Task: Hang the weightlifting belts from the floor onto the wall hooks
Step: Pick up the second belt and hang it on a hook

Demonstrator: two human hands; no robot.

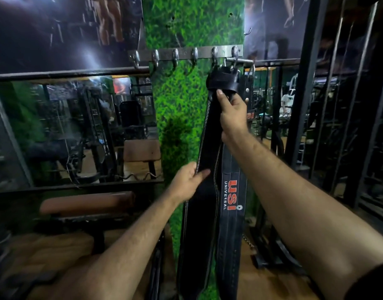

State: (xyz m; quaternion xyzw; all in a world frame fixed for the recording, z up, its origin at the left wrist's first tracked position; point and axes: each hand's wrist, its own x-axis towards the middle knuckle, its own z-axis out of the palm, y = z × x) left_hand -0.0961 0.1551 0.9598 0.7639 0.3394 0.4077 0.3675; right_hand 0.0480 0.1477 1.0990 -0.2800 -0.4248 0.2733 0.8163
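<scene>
Against the green turf-covered pillar [186,105], a steel hook rail [186,54] is mounted, and two black leather weightlifting belts are seen hanging from its right-hand hooks. The nearer belt, a plain black belt [204,169] with white stitching, is gripped near its top by the right hand [232,114], the fingers curled round the strap just below the folded buckle end. Lower down, its left edge is pinched by the left hand [187,180], thumb on the front face. Just beside it, to the right, a belt printed "USI UNIVERSAL" [231,198] hangs straight down. A padded bench [86,202] is visible at the left, below a mirror [78,126].
</scene>
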